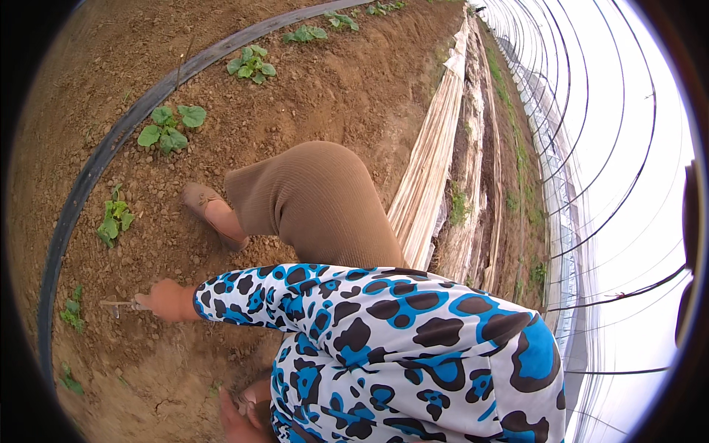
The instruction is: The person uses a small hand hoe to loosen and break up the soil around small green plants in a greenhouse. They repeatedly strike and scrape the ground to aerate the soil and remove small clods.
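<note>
My right hand (164, 300) reaches out low over the brown soil, its fingers closed around a thin, pale, stick-like tool (115, 303). The tool's far end is blurred, so its exact kind is unclear. Just beyond the tip grows a small leafy seedling (72, 312). At the bottom edge my left hand (239, 422), partly cut off, hangs beside one shoe with fingers apart and nothing visible in it. A small green sprout (215, 389) shows near its fingertips. My bent leg in ribbed brown trousers (327, 194) and a brown shoe (202, 199) stand on the soil.
Several broad-leaved young plants (169, 130) grow in a row along a black irrigation hose (105, 144). A thin stick (180, 69) stands by the hose. Pale gathered sheeting (429, 183) runs along the bed's edge. Greenhouse hoops (648, 138) and clear film curve at right.
</note>
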### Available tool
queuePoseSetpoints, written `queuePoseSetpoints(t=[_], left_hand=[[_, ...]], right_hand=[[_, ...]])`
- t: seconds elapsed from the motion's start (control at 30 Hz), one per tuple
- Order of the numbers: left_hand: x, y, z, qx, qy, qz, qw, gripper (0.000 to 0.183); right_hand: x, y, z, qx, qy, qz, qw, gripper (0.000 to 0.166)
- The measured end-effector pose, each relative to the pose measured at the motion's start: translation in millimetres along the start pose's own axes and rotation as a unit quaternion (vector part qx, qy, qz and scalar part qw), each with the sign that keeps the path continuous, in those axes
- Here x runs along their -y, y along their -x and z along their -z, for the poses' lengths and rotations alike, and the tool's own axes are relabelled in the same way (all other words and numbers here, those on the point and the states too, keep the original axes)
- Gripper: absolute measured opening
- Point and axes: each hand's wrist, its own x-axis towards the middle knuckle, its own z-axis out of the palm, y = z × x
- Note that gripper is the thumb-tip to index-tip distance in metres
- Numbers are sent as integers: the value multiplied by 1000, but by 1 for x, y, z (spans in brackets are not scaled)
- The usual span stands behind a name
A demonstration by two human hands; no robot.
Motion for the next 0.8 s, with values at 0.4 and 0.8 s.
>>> queuePoseSetpoints(t=[0.4, 0.8], left_hand=[[3, 5, -4, -20, -65, -22, 997, 61], [33, 62, -13, -157, -82, -115, 978, 52]], right_hand=[[17, 31, -42, 49, 32, 76, 995, 41], [39, 26, -76, 108, 66, 48, 991, 36]])
